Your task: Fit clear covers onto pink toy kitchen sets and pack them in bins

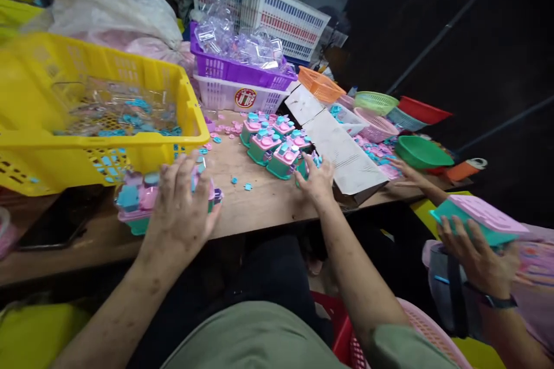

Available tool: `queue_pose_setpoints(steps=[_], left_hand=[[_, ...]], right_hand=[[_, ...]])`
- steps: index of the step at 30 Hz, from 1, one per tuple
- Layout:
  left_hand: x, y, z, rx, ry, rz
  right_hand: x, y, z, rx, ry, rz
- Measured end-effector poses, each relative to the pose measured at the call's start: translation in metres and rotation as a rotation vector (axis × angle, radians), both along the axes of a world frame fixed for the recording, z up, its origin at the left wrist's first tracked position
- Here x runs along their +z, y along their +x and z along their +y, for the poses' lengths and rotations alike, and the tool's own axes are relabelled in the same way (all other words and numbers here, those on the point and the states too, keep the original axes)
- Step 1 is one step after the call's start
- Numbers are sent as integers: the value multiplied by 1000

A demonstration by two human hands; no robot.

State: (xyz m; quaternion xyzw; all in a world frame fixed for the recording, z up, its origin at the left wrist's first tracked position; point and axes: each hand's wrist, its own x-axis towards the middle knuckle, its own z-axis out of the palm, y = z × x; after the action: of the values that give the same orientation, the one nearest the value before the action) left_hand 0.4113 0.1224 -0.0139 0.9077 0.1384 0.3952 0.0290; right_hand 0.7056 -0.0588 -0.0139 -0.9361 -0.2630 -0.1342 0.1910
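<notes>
Evidently, the left hand (184,199) is partly open, its slightly bent fingers spread over pink-and-green toy boxes (137,207) at the table's front edge; how firmly it has hold of them cannot be told. The right hand (319,180) is loosely curved, thumb and fingers parted at a small toy box (303,170), which it partly hides, so a firm hold cannot be confirmed.

Just beside that box, a cluster of similar boxes (282,161) stands upright on the wooden table (255,210), with small pink and blue pieces (234,180) scattered nearby. A yellow crate (142,155) of clear and blue parts is behind the left hand, and a dark phone (58,222) lies to its left. Farther back, a purple basket (246,72) full of clear plastic parts sits on a white basket (225,95). Right of the cluster is a cardboard box (341,150); beyond it are colored baskets (375,102). At far right, a co-worker's hand (485,259) holds a pink-and-teal case (480,219).
</notes>
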Motion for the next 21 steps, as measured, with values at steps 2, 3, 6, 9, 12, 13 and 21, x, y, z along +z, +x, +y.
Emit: queue_pose_setpoints(steps=[2, 3, 6, 9, 12, 13, 21], left_hand=[[2, 0, -21, -96, -13, -47], [-1, 0, -31, -162, -42, -60], [-21, 2, -54, -316, -216, -9], [-45, 10, -61, -351, -453, 84], [-64, 28, -56, -318, -635, 96], [-69, 36, -54, -312, -665, 86], [-116, 85, -42, -471, -862, 139]], right_hand=[[-9, 10, -8, 32, -8, 30], [-13, 12, -12, 46, -8, 28], [-16, 4, -31, 76, 15, -6], [-15, -19, -54, 168, 94, -73], [-17, -56, -64, 407, 175, -90], [-17, -70, -62, 491, 175, -61], [41, -74, -23, 854, 96, 31]])
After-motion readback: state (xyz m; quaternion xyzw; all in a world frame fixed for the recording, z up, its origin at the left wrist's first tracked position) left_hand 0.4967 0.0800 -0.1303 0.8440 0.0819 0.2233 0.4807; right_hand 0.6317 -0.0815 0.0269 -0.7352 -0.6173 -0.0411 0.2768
